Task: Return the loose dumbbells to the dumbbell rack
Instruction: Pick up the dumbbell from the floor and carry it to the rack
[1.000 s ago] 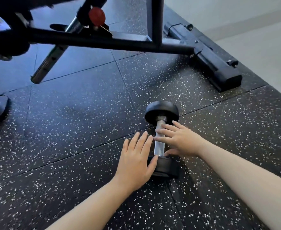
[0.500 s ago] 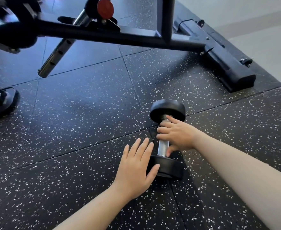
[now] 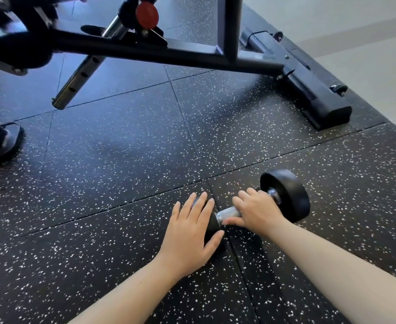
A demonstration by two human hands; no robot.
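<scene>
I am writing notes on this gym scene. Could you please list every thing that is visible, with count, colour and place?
dumbbell: one, black heads with silver handle, on the floor, lower right of centre
rubber floor mat: black tiles with white specks, covers most of the view
bench frame: one, black metal, across the top
red knob: one, on the frame, top centre
silver adjustment tube: one, with holes, upper left
pale floor: light grey, upper right
left hand: flat on the near dumbbell head
right hand: wrapped around the handle
</scene>
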